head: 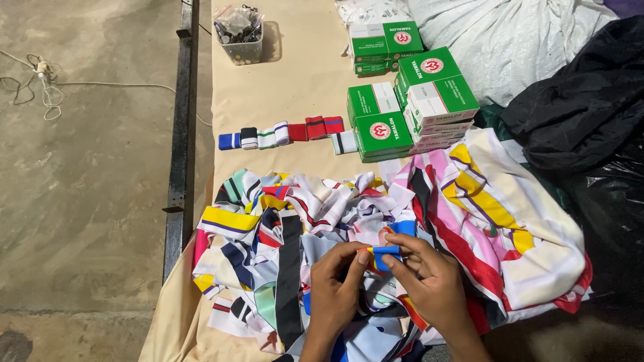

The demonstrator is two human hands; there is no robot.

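1. Concrete floor [80, 201], far left: bare grey, with a white cord [40, 84] lying in loops near the top.
2. Dark metal rail [180, 134]: runs along the left edge of the worktop [295, 87], which is covered in tan paper.
3. Clear plastic tub [240, 33], top of the worktop: holds small dark bits, too small to tell what.
4. Row of folded strips [282, 134], mid-worktop: blue, black, green-striped and red, lying side by side, each touching the next.
5. Heap of cloth scraps [282, 234], near edge: striped yellow, navy, red, white and pink, loosely tangled.
6. Left hand [335, 281]: fingers pressed together, pinching the left end of the blue strip [387, 253].
7. Blue strip: small, folded, with a yellow-red edge, held between both hands just above the heap.
8. Right hand [429, 281]: fingers curled, thumb and forefinger pinching the strip's right end.
9. Risk, as I judge it: the fold could spring open if either pinch slackens, and a dropped strip would be hard to find among like-coloured scraps (the heap lies directly beneath).
10. Green and white boxes [409, 100], upper right: flat rectangular cartons stacked in uneven piles, each with a round red-and-white emblem; the leaning upper ones could slide if nudged.
11. White sack [510, 40] and black plastic bag [583, 94], far right.
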